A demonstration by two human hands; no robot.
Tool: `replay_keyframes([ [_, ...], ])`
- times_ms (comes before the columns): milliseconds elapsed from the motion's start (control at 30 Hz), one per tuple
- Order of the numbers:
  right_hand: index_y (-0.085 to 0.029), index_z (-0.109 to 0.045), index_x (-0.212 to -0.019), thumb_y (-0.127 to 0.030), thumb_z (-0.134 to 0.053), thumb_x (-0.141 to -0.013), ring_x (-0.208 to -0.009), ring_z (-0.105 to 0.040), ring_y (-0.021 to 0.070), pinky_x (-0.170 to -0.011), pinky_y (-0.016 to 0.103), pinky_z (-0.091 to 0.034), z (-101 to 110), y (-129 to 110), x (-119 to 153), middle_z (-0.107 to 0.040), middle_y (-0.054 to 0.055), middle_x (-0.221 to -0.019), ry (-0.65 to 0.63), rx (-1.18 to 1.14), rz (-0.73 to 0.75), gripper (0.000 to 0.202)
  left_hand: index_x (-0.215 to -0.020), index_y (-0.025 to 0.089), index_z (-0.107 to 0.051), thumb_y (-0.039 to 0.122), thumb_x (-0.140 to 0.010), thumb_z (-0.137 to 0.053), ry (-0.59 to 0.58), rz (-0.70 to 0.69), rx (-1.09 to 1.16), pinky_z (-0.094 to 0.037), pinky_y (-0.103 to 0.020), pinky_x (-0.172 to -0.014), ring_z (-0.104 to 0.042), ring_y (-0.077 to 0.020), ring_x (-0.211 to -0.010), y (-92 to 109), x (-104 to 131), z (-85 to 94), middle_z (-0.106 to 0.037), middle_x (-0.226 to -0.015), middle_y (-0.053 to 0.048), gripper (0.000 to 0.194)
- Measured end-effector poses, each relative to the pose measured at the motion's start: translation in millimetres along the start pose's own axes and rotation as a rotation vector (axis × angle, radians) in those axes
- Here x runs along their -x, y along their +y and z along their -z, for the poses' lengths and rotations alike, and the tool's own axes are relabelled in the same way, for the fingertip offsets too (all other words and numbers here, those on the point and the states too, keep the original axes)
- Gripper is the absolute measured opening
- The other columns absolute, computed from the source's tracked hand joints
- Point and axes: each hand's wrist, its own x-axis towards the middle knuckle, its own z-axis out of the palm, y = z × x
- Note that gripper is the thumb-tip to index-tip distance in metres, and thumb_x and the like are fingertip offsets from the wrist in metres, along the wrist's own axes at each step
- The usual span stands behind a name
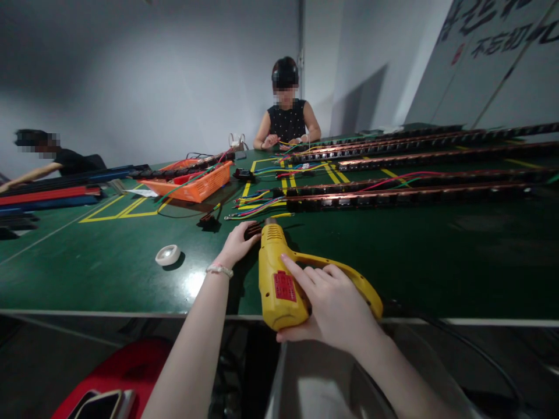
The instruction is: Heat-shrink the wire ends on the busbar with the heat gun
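My right hand [334, 302] grips a yellow heat gun [273, 279] with a red label on its side. Its metal nozzle points away from me, over the green table. Just left of the nozzle, my left hand [237, 243] is closed around a small dark piece with brownish strips [253, 230]; the fingers cover much of it. Beyond the nozzle lie coloured wires with lugs [257, 208], running into a long dark bar with copper edges [371, 199]. A yellow wire end [283, 215] lies right by the nozzle.
An orange basket [205, 185] holding bars and wires stands back left. A roll of white tape [167, 255] lies left of my arm, and a dark connector [208, 222] lies ahead. Several bars extend right. A co-worker [286, 122] sits opposite; another person [65, 157] is far left.
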Motion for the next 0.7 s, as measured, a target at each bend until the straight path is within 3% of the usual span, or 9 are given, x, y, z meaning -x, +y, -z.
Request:
replay_keyframes([
  [367,-0.014,-0.029,-0.144,-0.079,-0.051,-0.067,-0.079,-0.061,0.0226,-0.074,0.037,-0.036,8,40,13,-0.067,0.008,-0.093,0.048,0.038,-0.029,0.104,-0.115,0.018,-0.057,0.042,-0.077,-0.063,0.004,-0.010,-0.126,-0.045,-0.040,-0.098,-0.060,-0.0231,-0.108,10,2,1.2,-0.064,-0.117,-0.010,0.045],
  [700,-0.010,-0.029,-0.144,-0.071,-0.052,-0.073,-0.074,-0.057,0.0217,-0.071,0.035,-0.033,6,41,13,-0.065,0.008,-0.088,0.094,0.163,-0.042,0.097,-0.114,0.020,-0.058,0.043,-0.078,-0.062,0.030,-0.057,-0.221,-0.046,-0.038,-0.095,-0.059,-0.0228,-0.106,4,-1,-1.5,-0.062,-0.113,-0.008,0.043],
])
